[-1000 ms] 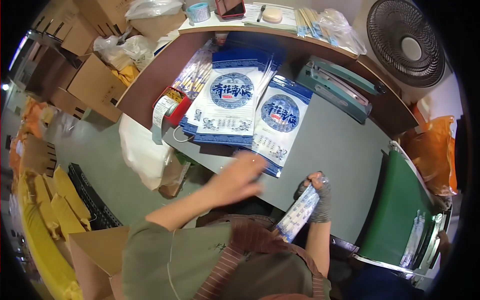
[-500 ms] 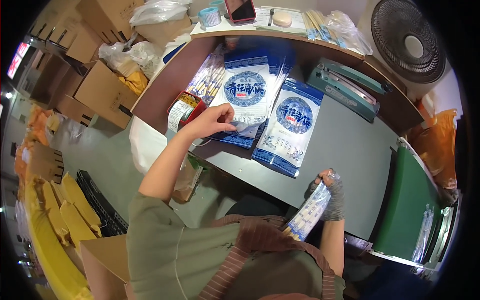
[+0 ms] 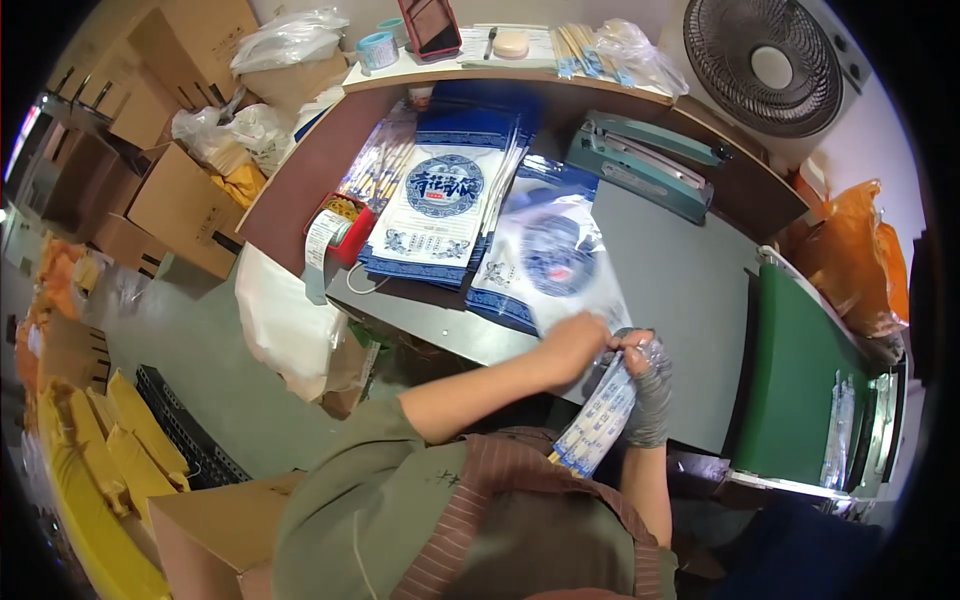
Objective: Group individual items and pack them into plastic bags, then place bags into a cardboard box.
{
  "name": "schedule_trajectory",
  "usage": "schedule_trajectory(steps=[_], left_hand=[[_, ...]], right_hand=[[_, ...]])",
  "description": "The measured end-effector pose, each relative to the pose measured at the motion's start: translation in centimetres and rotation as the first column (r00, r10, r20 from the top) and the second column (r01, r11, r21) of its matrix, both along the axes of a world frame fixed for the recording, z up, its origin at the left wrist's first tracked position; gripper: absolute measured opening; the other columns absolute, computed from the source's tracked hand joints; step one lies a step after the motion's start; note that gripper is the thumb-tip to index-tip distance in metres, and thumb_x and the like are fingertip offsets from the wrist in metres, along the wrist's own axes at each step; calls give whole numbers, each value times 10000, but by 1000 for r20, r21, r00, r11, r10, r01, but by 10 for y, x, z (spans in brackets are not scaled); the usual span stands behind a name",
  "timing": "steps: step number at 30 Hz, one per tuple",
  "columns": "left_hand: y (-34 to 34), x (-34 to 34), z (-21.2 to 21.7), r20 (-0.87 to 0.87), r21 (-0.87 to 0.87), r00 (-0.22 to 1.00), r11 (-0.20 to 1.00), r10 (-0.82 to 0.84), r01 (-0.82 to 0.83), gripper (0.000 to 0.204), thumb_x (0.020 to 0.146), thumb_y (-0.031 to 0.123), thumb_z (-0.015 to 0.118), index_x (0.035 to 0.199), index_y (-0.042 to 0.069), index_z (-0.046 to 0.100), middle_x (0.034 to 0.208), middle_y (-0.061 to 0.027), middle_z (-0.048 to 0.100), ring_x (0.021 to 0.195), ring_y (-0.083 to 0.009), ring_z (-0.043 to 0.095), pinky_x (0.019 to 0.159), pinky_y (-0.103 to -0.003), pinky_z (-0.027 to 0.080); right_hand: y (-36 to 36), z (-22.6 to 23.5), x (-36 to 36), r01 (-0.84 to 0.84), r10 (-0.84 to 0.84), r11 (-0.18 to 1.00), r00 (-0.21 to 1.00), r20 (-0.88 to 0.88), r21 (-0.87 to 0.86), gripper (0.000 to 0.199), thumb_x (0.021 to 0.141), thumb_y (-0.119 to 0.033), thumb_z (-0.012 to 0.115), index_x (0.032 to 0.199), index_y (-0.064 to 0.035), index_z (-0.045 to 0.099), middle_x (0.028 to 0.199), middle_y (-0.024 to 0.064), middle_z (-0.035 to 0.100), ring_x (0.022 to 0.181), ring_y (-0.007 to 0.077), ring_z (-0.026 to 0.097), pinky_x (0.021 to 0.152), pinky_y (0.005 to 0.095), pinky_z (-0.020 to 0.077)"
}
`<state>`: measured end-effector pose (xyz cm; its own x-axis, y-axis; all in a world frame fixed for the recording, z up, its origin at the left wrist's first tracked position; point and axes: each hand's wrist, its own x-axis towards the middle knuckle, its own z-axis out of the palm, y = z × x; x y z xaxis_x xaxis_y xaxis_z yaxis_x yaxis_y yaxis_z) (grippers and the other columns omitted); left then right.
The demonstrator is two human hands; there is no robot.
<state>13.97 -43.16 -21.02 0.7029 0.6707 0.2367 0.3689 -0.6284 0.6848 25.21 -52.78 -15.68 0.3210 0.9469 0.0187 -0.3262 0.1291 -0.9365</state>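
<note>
Two hands of mine meet near the front edge of a grey desk (image 3: pixel 675 270), close together, perhaps touching; I cannot tell for sure. My left hand (image 3: pixel 577 345), bare, has its fingers closed on the near corner of a white and blue plastic bag (image 3: pixel 552 262). That bag is blurred and slants from the desk toward my right hand (image 3: pixel 646 395), which has a grey covering over the palm and wrist. My right hand is clamped around the upper end of a bundle of wrapped sticks (image 3: pixel 602 418), white with blue print, its lower end pointing toward my apron (image 3: pixel 530 470).

Under the blurred bag, the blue edges of another bag show. Just left of it lies a thick stack of matching bags (image 3: pixel 425 205), round blue emblem facing up. Beside the stack sit a red box (image 3: pixel 353 238) and, farther back, more wrapped sticks (image 3: pixel 378 165). A teal long-armed machine (image 3: pixel 640 165) stands at the back right of the desk. On the raised shelf behind are a phone (image 3: pixel 430 27), rolls of tape (image 3: pixel 377 50) and a pen (image 3: pixel 490 42), with a black fan (image 3: pixel 770 68) to the right.
</note>
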Motion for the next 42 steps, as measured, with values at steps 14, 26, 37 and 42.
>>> schedule_trajectory(steps=[14, 26, 37, 42], left_hand=[[-4, 2, -18, 108, -341, 975, 928, 196, -149, 190, 780, 209, 640, 811, 25, 673, 814, -182, 644, 792, -374, 616, 688, -454, 467], [21, -19, -20, 242, -546, 953, 837, 183, -23, 133, 857, 73, 609, 937, -20, 662, 788, -121, 642, 718, -162, 603, 654, -300, 456], [1, -24, -7, 101, -43, 995, 999, 14, -9, 152, 728, 36, 653, 877, 9, 657, 818, -154, 563, 855, -359, 560, 745, -418, 459], [11, -27, 5, 75, -352, 993, 929, -96, 116, 227, 803, -23, 580, 1026, -29, 618, 895, -185, 657, 846, -299, 652, 759, -328, 489]], right_hand=[[6, -59, 24, 26, -26, 990, 1000, 1, -139, 252, 809, -234, 729, 930, -38, 629, 884, 35, 634, 762, 121, 573, 700, 263, 467], [21, -68, 13, -112, 149, 980, 961, 231, -167, 163, 859, -194, 642, 889, -34, 650, 861, 54, 668, 773, 126, 595, 715, 273, 471], [4, -21, 2, -79, 81, 996, 994, 67, -36, 189, 879, -218, 632, 904, -31, 626, 839, 47, 656, 780, 129, 610, 733, 259, 480], [19, -49, -5, -100, 103, 995, 981, 166, -25, 203, 873, -238, 615, 912, -39, 614, 856, 40, 637, 791, 114, 592, 741, 262, 467]])
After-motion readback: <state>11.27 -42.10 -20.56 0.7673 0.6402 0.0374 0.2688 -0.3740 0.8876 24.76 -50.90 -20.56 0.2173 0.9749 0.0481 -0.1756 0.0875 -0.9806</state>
